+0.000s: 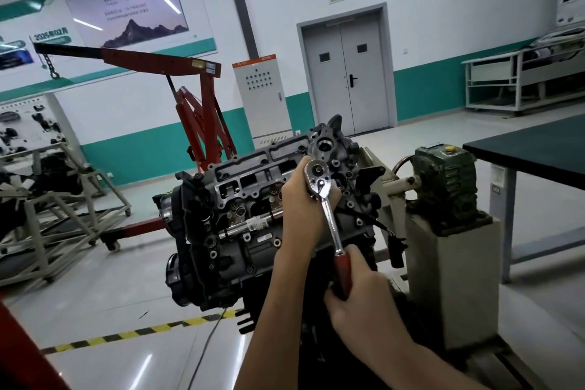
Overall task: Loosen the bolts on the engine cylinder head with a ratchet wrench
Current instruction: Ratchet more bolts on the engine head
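One engine cylinder head (240, 187), dark grey, sits on a stand at the centre of a workshop floor. One ratchet wrench (329, 215) stands on its right end, chrome head uppermost and red handle slanting down towards the viewer. Two bare hands hold it: the left hand (297, 209) has its fingers curled around the chrome head, and the right hand (361, 298) has its fingers wrapped around the red handle. Behind stand one red engine crane (202, 117), one grey double door (346, 76) and, at right, one dark surface (531, 149).
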